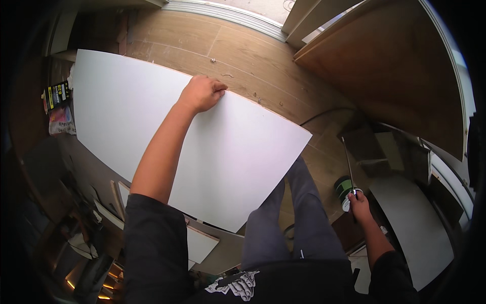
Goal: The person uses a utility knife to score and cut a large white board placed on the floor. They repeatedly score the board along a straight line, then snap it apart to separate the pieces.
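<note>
Gripping the large white flat panel [126, 111] by its far edge, ahead and leftward, your curled left hand [203, 93] could lose it if fingers slip. Your right hand [360, 206] clasps the long thin metal-shafted tool [348, 161]; careless swinging could scratch the panel.

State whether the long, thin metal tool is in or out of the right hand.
In: the right hand wraps around the long, thin metal tool, much of which juts ahead.
</note>
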Tool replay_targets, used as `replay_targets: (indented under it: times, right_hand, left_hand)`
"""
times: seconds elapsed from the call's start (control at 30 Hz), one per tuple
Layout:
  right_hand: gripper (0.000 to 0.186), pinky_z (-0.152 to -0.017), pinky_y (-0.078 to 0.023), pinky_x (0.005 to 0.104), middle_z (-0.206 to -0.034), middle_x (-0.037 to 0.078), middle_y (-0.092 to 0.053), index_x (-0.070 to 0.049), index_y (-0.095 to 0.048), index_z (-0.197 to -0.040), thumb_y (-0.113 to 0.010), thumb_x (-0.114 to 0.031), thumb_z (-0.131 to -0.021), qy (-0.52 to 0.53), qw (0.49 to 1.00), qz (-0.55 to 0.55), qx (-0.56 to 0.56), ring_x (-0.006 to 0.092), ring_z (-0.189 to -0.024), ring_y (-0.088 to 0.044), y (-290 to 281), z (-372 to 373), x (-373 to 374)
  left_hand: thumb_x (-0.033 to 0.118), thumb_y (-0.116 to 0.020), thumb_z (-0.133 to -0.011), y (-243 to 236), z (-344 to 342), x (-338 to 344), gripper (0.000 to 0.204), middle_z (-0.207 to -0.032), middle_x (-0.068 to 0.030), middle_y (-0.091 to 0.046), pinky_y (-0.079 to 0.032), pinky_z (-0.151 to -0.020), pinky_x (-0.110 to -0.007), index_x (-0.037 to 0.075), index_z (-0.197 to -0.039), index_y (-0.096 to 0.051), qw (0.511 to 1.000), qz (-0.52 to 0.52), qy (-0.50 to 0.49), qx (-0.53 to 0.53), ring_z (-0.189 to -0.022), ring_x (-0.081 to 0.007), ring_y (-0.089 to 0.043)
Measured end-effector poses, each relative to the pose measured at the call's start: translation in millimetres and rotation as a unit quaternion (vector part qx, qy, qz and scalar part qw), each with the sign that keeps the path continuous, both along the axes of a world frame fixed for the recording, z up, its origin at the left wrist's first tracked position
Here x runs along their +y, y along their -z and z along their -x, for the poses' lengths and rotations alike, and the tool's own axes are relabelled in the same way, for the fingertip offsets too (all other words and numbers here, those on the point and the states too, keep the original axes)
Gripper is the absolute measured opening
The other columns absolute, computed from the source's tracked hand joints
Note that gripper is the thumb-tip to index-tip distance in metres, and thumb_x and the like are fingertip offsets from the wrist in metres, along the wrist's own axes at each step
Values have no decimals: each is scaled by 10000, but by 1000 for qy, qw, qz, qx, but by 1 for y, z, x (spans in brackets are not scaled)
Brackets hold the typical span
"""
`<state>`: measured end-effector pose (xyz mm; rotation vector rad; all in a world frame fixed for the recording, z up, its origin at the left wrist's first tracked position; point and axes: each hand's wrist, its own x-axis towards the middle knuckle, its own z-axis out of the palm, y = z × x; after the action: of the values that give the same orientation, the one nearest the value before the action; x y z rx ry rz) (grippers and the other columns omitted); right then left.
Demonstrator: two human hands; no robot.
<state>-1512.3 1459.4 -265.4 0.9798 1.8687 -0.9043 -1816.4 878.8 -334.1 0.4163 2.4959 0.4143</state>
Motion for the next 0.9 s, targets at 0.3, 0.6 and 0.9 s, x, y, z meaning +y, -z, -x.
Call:
replay_targets:
  times: [0.3, 0.6, 0.9]
  right_hand:
    - [233, -472, -450, 325, -618, 21, -515, -48, -550, -888, -638, -242, -982, 12, 1000, 5, -26, 138, -480, -515, 6, -25, 8]
    - [254, -443, -438, 314, -597, 32, -521, -61, -558, -867, -610, -267, -1006, 43, 999, -13, -29, 151, -447, -516, 12, -38, 12]
    - [231, -458, -437, 321, -616, 26, -517, -51, -554, -929, -645, -257, -983, 66, 997, -2, -51, 141, -473, -515, 13, -48, 10]
  left_hand:
    - [164, -688, -881, -2, 10, 10, 184, -1012, -101, -755, -547, -857, -367, 93, -1035, -759, 990, -28, -80, -111, -958, -283, -702]
    - [141, -681, -877, -2, 28, 14, 128, -878, -91, -733, -529, -806, -320, 63, -972, -716, 980, -25, -70, -184, -853, -185, -674]
    - [100, -704, -870, 20, 49, 6, 89, -826, -37, -731, -522, -788, -305, 43, -922, -750, 961, -37, -103, -255, -810, -152, -661]
